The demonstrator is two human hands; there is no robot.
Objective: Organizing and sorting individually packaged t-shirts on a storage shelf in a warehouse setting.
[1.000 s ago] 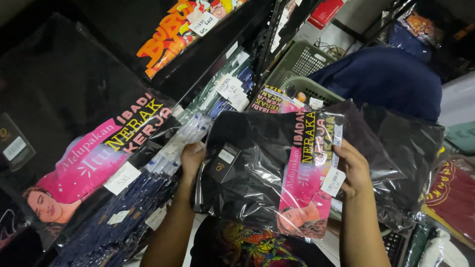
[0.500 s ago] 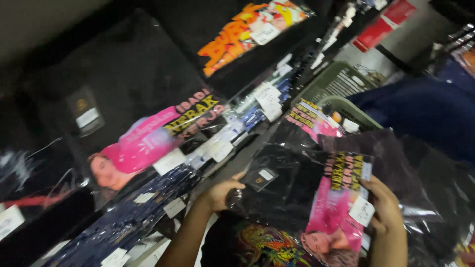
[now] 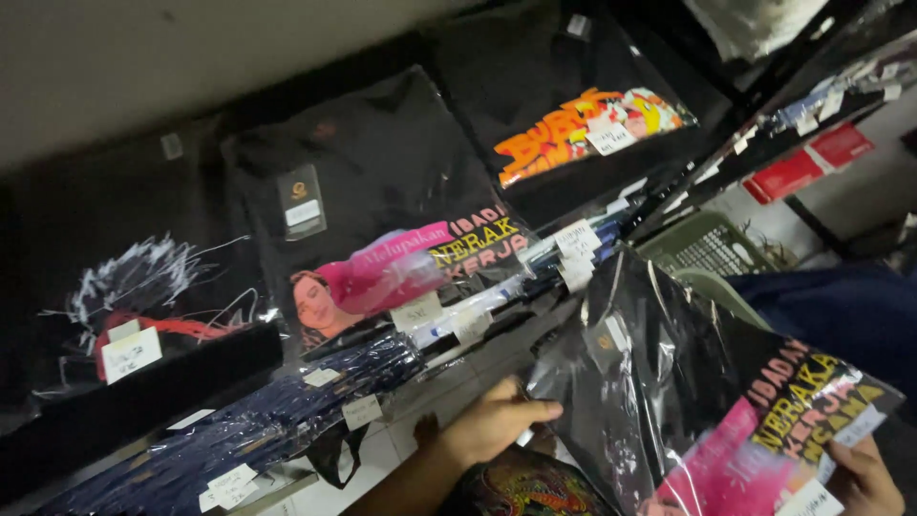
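Both hands hold a bagged black shirt (image 3: 688, 401) at the lower right, tilted, its pink and yellow print facing up. The left hand (image 3: 492, 420) has its grip clamped on the bag's left edge, thumb along the plastic. The right hand (image 3: 864, 478) sits at the bag's lower right corner by a white tag (image 3: 812, 499); it seems closed on the corner, though the frame edge cuts it off. A shirt with a colourful print (image 3: 525, 487) lies just below the left hand. Behind, on the slanted display rack (image 3: 669, 205), lean more bagged black shirts: one with the same pink print (image 3: 382, 239), one with orange lettering (image 3: 573, 124), one with a white scribble design (image 3: 134, 287). Folded navy shirts (image 3: 248, 430) lie in front, with paper labels. A green basket (image 3: 712, 248) sits to the right.
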